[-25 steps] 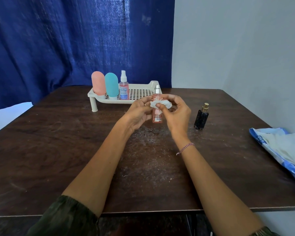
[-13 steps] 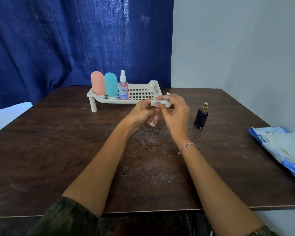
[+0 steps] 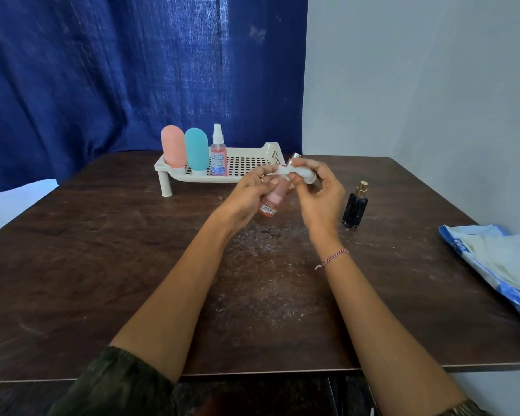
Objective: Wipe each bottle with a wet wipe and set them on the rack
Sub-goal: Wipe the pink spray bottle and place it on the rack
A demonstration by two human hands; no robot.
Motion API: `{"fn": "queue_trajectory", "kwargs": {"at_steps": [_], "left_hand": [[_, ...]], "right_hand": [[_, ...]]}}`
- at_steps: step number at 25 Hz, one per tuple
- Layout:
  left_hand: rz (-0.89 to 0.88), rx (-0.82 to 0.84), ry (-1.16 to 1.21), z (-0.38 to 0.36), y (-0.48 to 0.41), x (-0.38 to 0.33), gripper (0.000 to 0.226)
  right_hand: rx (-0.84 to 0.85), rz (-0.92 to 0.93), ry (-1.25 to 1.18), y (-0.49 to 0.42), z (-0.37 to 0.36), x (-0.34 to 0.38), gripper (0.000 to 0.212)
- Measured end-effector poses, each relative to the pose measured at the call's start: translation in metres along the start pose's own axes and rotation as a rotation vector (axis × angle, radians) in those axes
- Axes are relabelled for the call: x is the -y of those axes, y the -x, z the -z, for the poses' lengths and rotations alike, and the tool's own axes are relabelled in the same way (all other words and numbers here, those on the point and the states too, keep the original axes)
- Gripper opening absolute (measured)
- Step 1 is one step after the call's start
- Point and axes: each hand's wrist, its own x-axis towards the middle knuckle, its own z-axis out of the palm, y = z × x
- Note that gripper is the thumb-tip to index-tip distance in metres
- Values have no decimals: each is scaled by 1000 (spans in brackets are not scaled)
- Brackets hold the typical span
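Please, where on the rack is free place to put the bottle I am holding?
On the rack, the perforated floor is bare between the spray bottle and the right end wall. The left end is crowded: pink bottle, teal bottle, spray bottle side by side.

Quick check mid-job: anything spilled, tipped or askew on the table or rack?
Nothing tipped. The three bottles on the rack and the dark bottle stand upright. Only oddity: a whitish speckled patch on the table near its middle; residue or wear, I cannot tell.
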Motion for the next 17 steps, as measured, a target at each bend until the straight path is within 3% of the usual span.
{"fn": "queue_trajectory", "kwargs": {"at_steps": [4, 8, 12, 17], "left_hand": [[47, 43, 33, 1, 1, -1, 21], [18, -3, -158, 2, 0, 1, 33], [62, -49, -312, 7, -2, 1, 30], [73, 13, -249, 7, -3, 1, 26]], "right_hand": [[-40, -125, -158, -4, 2, -3, 22], [-40, -146, -225, -3, 2, -4, 24], [-37, -190, -285, -4, 3, -3, 23], [-54, -306, -366, -5, 4, -3, 23]]}}
